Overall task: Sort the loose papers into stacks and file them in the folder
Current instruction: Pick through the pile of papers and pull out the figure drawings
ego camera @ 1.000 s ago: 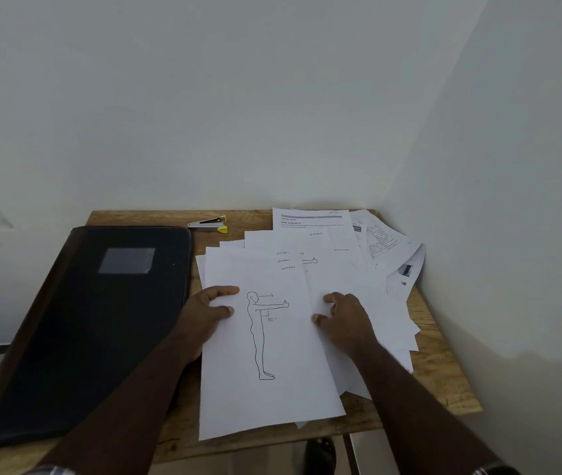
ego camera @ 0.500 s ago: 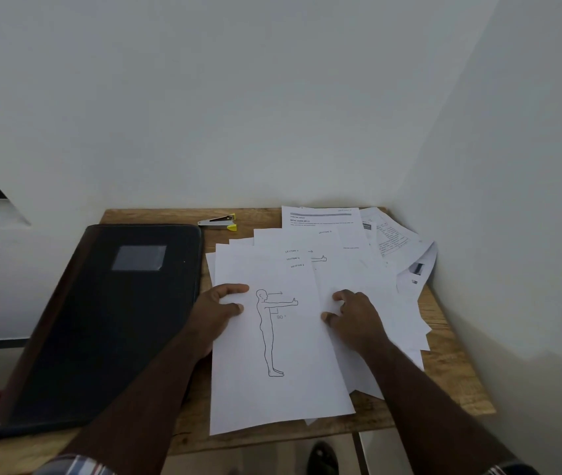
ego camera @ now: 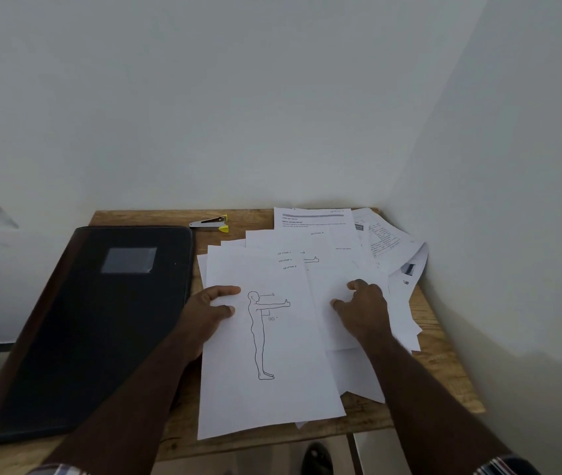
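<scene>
Loose white papers (ego camera: 327, 241) lie fanned over the right half of a wooden table (ego camera: 444, 378). The top sheet (ego camera: 272, 402) shows a line drawing of a standing figure with one arm held out. My left hand (ego camera: 209, 311) rests on this sheet's left edge, forefinger and thumb lying on top of it. My right hand (ego camera: 363, 308) is on the sheet beside it, bent fingers touching the paper. A closed black folder (ego camera: 101, 323) lies flat on the table's left half, apart from both hands.
A small stapler (ego camera: 211, 223) with yellow tips sits at the back of the table between folder and papers. White walls close in behind and on the right. A dark shoe (ego camera: 317, 457) shows on the floor below the front edge.
Both hands stay on the same sheets; only the view has shifted slightly.
</scene>
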